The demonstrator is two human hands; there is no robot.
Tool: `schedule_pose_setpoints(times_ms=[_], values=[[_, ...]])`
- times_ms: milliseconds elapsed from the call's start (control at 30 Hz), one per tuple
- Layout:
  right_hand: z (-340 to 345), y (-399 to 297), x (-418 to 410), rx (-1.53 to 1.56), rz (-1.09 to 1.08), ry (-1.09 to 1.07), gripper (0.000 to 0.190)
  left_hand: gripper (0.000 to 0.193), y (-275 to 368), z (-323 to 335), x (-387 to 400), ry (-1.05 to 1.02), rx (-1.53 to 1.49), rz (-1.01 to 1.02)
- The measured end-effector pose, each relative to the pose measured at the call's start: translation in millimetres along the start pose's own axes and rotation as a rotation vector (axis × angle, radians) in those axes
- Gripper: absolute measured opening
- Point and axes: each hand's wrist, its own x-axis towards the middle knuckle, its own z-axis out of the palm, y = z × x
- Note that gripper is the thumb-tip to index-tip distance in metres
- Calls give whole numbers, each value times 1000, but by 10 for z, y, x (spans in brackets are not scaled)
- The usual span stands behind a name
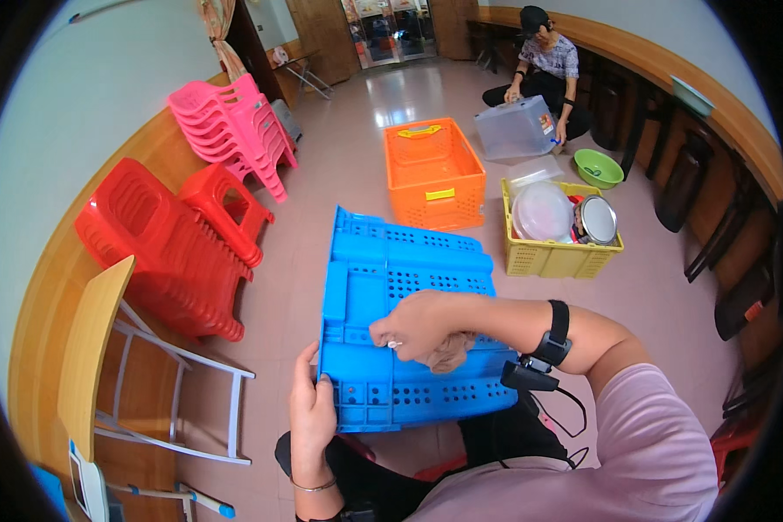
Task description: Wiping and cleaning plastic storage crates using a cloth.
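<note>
A blue perforated plastic crate (359, 293) lies tipped in front of me, one outer side facing up. My left hand (312, 398) grips its rim at the near left corner, thumb on the outer face and fingers around the edge. Over the crate's upturned side, my right hand (417, 326) is closed on a crumpled brownish cloth (448, 354), which rests against the plastic. The crate's inside is hidden from me.
Ahead stand an orange crate (434, 173) and a yellow crate (554, 261) holding containers. Beyond, a person (548, 72) handles a clear plastic box (512, 130) beside a green basin (598, 168). Stacked red stools (163, 254), pink chairs (231, 130) and a folding table (94, 352) line the left.
</note>
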Motion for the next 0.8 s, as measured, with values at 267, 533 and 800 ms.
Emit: schedule_pose_setpoints(times_ms=[267, 533, 800], values=[[257, 458, 136, 788, 3, -109, 35, 43, -42, -27, 29, -20, -14, -37], [337, 183, -77, 510, 32, 164, 33, 46, -42, -60, 4, 8, -29, -56], [459, 280, -42, 575, 21, 594, 31, 48, -16, -31, -3, 70, 15, -111]])
